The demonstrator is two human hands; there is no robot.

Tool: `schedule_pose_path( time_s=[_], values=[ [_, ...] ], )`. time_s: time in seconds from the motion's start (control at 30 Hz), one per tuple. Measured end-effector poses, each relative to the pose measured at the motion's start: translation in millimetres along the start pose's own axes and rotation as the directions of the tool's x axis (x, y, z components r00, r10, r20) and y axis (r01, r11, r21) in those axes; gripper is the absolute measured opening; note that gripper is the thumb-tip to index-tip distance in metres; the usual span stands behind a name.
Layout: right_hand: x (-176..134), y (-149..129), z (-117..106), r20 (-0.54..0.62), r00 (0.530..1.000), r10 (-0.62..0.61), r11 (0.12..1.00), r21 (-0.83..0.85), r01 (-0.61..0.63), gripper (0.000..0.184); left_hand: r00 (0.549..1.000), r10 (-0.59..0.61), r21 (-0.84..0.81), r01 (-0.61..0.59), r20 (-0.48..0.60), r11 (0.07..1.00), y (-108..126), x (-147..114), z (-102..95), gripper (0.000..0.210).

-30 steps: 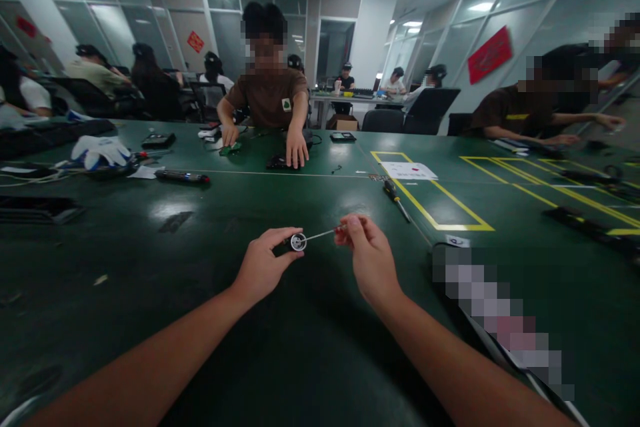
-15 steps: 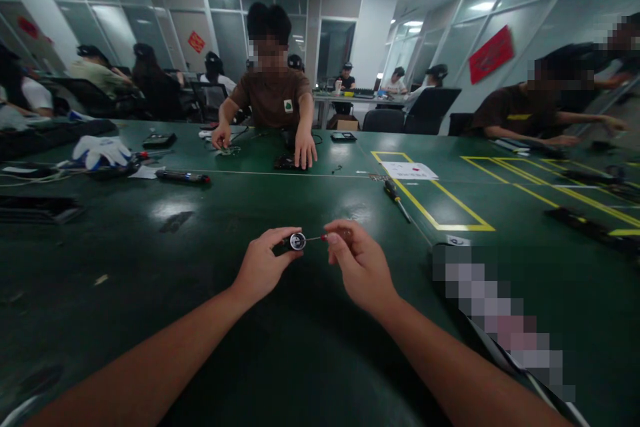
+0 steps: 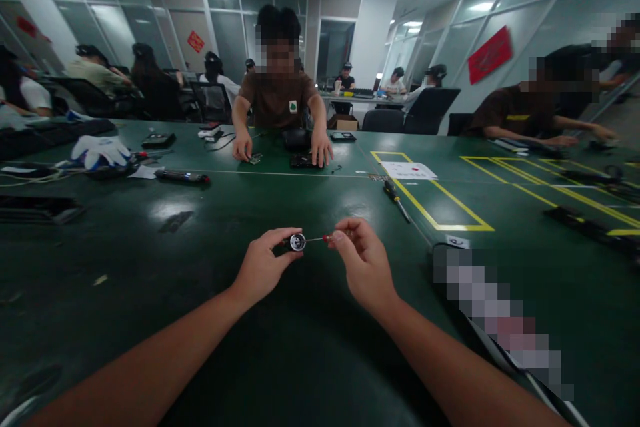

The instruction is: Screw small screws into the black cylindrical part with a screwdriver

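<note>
My left hand (image 3: 262,263) is closed round a small round part (image 3: 298,242) with a silver rim and a dark inside, gripped between thumb and fingers with its open face towards me. My right hand (image 3: 365,260) pinches a small screwdriver (image 3: 326,238); its red collar shows at the fingertips and the handle is mostly hidden. The thin metal shaft points left, and its tip meets the side of the round part. Both hands are above the green table (image 3: 300,360).
Beyond my hands lies a yellow-and-black screwdriver (image 3: 397,200). A white sheet (image 3: 409,171) sits near yellow tape outlines. To the left are a pen-shaped electric driver (image 3: 183,177) and white gloves (image 3: 101,151). A person opposite handles parts (image 3: 302,161). A long pixelated object (image 3: 493,310) lies right.
My right-hand fingers have shifted slightly on the screwdriver, while the round part stays nearly in place. The person opposite has moved to the right with the parts.
</note>
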State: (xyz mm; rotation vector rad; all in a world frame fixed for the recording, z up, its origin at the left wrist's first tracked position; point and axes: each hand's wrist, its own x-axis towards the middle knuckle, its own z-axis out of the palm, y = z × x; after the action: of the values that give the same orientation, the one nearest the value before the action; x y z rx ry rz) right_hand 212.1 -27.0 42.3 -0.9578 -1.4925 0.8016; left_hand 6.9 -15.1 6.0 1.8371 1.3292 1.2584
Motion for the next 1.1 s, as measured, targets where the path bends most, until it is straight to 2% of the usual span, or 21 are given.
schedule_pose_path(
  time_s=[0.43, 0.63, 0.7, 0.77, 0.83, 0.87, 0.97, 1.1],
  values=[
    [5, 3, 0, 0.026, 1.000, -0.013, 0.997, -0.078, 0.015, 0.021, 0.996, 0.086, 0.017, -0.086, 0.007, 0.996, -6, 1, 0.5, 0.040],
    [5, 1, 0, 0.016, 1.000, -0.017, 0.996, -0.082, 0.018, 0.022, 0.999, 0.042, -0.101, -0.041, 0.008, 0.994, -3, -1, 3.2, 0.038],
    [10, 3, -2, -0.015, 0.999, 0.043, 0.999, -0.006, -0.043, 0.024, 0.999, 0.031, -0.137, -0.028, 0.019, 0.990, 0, -1, 3.2, 0.037],
    [17, 9, -4, -0.052, 0.982, 0.179, 0.972, 0.166, -0.168, 0.028, 0.999, 0.040, -0.152, -0.035, 0.033, 0.988, 3, -1, 2.3, 0.037],
    [23, 15, -6, -0.009, 0.931, 0.366, 0.864, 0.375, -0.336, 0.035, 0.997, 0.066, -0.136, -0.060, 0.041, 0.989, 5, -1, 0.9, 0.036],
    [26, 18, -6, -0.033, 0.916, 0.399, 0.831, 0.435, -0.346, 0.034, 0.996, 0.080, -0.122, -0.075, 0.037, 0.990, 6, -1, 0.1, 0.036],
    [25, 24, -5, -0.118, 0.938, 0.325, 0.876, 0.412, -0.251, 0.031, 0.996, 0.088, -0.095, -0.085, 0.031, 0.992, 6, 0, -1.4, 0.036],
    [18, 26, -1, -0.102, 0.977, 0.188, 0.964, 0.207, -0.164, 0.029, 0.998, 0.055, -0.128, -0.052, 0.019, 0.990, 1, 0, -1.0, 0.039]
  ],
)
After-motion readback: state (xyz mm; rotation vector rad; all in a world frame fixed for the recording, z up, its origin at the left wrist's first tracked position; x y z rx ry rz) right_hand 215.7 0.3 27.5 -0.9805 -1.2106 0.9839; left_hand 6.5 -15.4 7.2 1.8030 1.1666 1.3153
